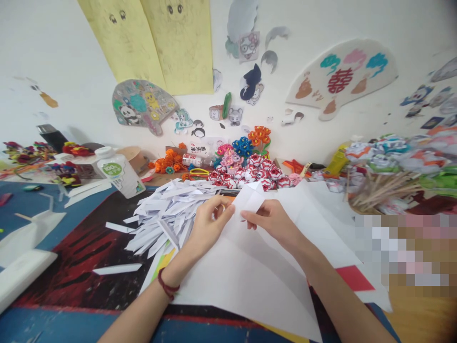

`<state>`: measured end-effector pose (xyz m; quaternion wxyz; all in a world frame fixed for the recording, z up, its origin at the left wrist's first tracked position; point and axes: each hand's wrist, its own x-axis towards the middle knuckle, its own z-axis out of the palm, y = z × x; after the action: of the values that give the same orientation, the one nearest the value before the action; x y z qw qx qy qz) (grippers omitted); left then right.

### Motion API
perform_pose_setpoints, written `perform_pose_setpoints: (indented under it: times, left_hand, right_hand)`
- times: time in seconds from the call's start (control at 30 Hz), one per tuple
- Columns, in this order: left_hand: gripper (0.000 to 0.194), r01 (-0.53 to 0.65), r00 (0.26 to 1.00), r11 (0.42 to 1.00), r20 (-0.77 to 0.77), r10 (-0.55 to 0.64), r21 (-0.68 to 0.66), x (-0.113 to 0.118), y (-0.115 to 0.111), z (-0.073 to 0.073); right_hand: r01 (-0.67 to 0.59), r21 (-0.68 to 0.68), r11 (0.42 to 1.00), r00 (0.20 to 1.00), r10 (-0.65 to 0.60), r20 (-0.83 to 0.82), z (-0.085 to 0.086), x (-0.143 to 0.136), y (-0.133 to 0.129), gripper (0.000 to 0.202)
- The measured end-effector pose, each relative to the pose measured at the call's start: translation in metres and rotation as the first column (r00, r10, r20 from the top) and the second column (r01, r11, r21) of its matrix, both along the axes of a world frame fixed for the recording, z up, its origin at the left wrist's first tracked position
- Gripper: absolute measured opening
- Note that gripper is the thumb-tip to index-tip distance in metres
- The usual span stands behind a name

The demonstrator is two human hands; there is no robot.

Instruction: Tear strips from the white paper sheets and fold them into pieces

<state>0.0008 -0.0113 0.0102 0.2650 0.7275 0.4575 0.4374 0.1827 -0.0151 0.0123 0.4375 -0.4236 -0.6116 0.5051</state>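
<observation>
i see the left fingers (230, 209) and right fingers (246, 216) pinching a small folded white paper piece (248, 197) at centre frame, probably light and easily creased, best held by its edges.

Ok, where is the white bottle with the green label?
In the head view, the white bottle stands on the left side, beyond the left hand, just left of the pile of white paper strips.

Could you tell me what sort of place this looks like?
Probably a craft corner or small home workshop: folded paper strips are heaped on the table, bright handmade-looking flowers stand behind, and decorated fans hang on the wall.
</observation>
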Motion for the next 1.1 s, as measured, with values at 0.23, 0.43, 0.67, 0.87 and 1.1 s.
perform_pose_setpoints:
  times: [0.23, 0.43, 0.67, 0.87, 1.1]
  left_hand:
    - [0.019, 0.091, 0.983, 0.994, -0.153, -0.1, -0.064, -0.018, 0.016, 0.002]
    - [0.017, 0.161, 0.965, 0.986, -0.204, -0.166, -0.041, -0.022, 0.024, -0.003]
    - [0.023, 0.202, 0.953, 0.978, -0.218, -0.209, -0.055, -0.018, 0.02, -0.001]
    - [0.024, 0.305, 0.926, 0.949, -0.208, -0.315, -0.077, -0.012, 0.013, 0.011]
    - [0.009, 0.227, 0.91, 0.974, -0.353, -0.219, -0.019, -0.008, 0.02, -0.014]
  right_hand:
    - [0.109, 0.002, 0.994, 0.993, -0.109, -0.054, 0.001, 0.017, 0.013, 0.044]
    - [0.169, -0.025, 0.985, 0.983, -0.171, -0.062, -0.01, 0.026, 0.023, 0.039]
    - [0.205, -0.019, 0.979, 0.974, -0.206, -0.095, -0.012, 0.03, 0.021, 0.041]
    - [0.193, -0.081, 0.978, 0.979, -0.198, -0.05, -0.019, 0.041, 0.008, 0.047]
    - [0.06, -0.125, 0.99, 0.993, -0.046, 0.11, -0.041, 0.051, 0.007, 0.042]
